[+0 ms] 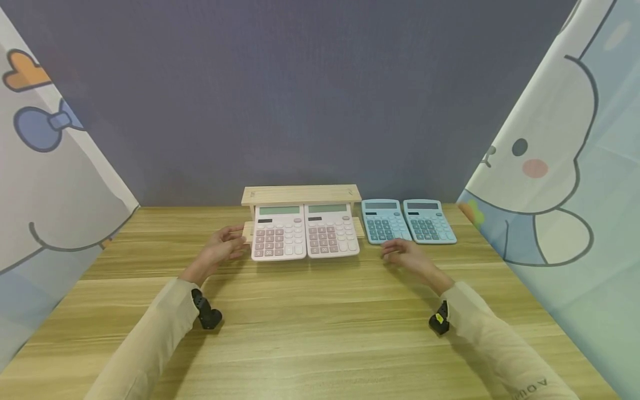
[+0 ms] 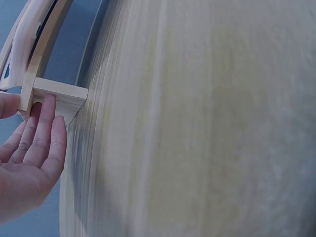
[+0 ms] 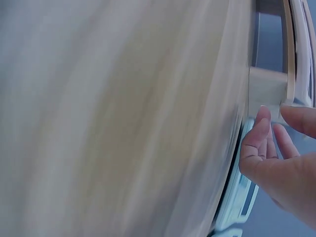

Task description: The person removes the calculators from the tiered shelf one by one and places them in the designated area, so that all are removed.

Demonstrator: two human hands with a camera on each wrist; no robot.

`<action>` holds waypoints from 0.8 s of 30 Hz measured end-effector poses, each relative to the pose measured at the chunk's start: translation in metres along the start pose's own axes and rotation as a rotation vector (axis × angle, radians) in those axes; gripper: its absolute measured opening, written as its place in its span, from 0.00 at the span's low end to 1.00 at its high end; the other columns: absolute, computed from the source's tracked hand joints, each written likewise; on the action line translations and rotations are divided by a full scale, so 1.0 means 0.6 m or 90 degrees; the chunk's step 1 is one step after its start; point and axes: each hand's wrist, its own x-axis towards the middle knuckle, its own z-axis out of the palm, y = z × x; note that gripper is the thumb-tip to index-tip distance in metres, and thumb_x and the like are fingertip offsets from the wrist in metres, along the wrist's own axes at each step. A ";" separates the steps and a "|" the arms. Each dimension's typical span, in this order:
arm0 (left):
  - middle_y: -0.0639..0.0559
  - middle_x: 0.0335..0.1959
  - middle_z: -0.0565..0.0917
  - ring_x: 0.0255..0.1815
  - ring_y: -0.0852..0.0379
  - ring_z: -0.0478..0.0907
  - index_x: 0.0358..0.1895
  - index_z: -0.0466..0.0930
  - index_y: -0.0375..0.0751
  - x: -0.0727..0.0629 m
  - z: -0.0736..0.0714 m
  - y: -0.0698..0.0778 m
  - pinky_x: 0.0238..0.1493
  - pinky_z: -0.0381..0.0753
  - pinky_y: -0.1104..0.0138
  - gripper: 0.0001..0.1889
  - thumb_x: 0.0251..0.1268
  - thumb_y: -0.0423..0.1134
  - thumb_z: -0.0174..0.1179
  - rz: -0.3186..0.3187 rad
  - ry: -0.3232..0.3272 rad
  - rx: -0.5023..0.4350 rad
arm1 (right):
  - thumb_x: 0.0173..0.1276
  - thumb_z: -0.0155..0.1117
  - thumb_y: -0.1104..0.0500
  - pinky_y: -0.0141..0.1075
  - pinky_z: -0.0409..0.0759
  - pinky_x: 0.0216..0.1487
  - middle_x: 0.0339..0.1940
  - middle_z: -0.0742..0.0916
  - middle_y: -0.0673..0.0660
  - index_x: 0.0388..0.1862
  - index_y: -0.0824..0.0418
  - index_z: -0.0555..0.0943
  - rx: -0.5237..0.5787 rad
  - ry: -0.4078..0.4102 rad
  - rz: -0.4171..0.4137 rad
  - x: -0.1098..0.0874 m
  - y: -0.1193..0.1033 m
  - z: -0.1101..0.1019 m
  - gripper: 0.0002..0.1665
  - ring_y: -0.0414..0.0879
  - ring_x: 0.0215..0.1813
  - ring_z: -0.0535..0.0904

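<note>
Two pink calculators lean side by side on a small wooden rack. My left hand is at the rack's left end. In the left wrist view, its thumb lies on one side of the lower board and its fingers on the other, pinching the board's end. My right hand hovers with loosely bent fingers in front of two blue calculators, apart from the rack's right end in the head view. It holds nothing.
The second blue calculator lies flat beside the first, right of the rack. A dark grey panel stands behind the wood-grain table. Cartoon-printed cloths hang on both sides.
</note>
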 end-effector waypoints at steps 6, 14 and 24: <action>0.32 0.66 0.59 0.61 0.38 0.68 0.70 0.47 0.37 0.000 0.001 0.000 0.59 0.73 0.55 0.29 0.70 0.37 0.45 0.000 0.002 -0.001 | 0.60 0.58 0.69 0.42 0.82 0.45 0.50 0.77 0.75 0.56 0.77 0.67 0.012 -0.011 -0.004 0.004 -0.010 0.026 0.25 0.55 0.45 0.80; 0.33 0.65 0.60 0.61 0.38 0.68 0.70 0.48 0.37 0.004 0.002 -0.002 0.60 0.72 0.55 0.28 0.70 0.36 0.45 -0.001 0.005 -0.008 | 0.63 0.56 0.68 0.43 0.80 0.50 0.54 0.76 0.73 0.59 0.74 0.65 0.060 -0.050 0.022 0.007 -0.022 0.050 0.26 0.60 0.52 0.76; 0.33 0.64 0.61 0.61 0.38 0.69 0.70 0.49 0.38 0.006 0.001 -0.003 0.59 0.73 0.56 0.28 0.70 0.35 0.45 -0.005 0.009 -0.010 | 0.62 0.57 0.68 0.46 0.76 0.56 0.55 0.74 0.71 0.59 0.73 0.64 0.112 -0.053 0.048 0.013 -0.042 0.070 0.27 0.49 0.49 0.77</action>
